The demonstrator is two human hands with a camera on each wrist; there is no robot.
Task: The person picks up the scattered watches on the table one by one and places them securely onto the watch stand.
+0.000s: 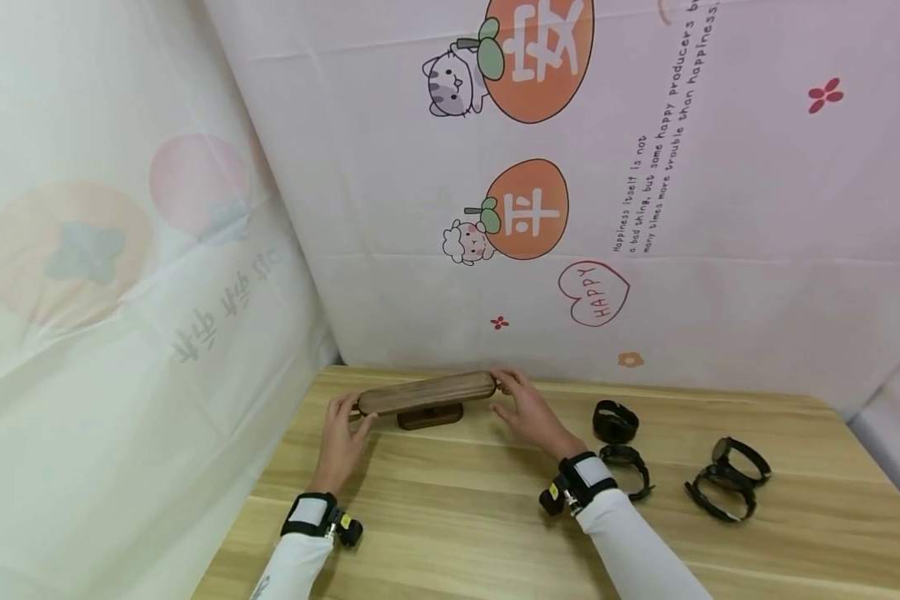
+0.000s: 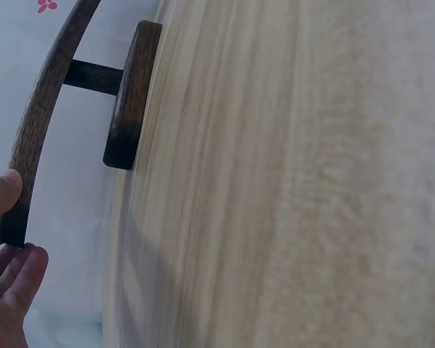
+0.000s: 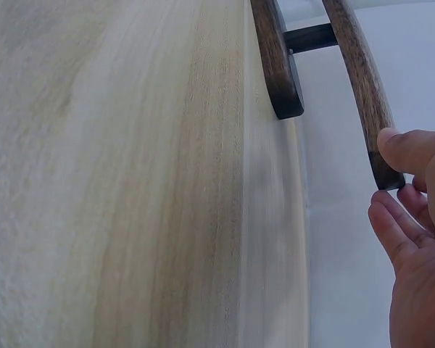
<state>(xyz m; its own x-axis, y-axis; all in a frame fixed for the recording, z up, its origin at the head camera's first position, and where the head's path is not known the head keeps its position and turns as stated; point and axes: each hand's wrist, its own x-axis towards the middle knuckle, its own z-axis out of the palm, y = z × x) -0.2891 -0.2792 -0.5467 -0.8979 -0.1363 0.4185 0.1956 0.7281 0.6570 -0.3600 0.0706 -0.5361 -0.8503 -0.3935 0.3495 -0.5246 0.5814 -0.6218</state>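
A person's left hand (image 1: 341, 443) and right hand (image 1: 532, 414), well apart, pinch opposite ends, apparently the surest hold, of a curved wooden bar (image 1: 427, 392), likely light, stiff and smooth, joined to a low base (image 1: 430, 417) near the table's (image 1: 450, 517) far edge, printed cloth (image 1: 390, 275) hanging behind

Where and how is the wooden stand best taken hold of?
Likely by both ends of its top bar, the left hand from the left and the right hand from the right: the bar is long and slim, and a post holds it above a shorter base, so both ends overhang.
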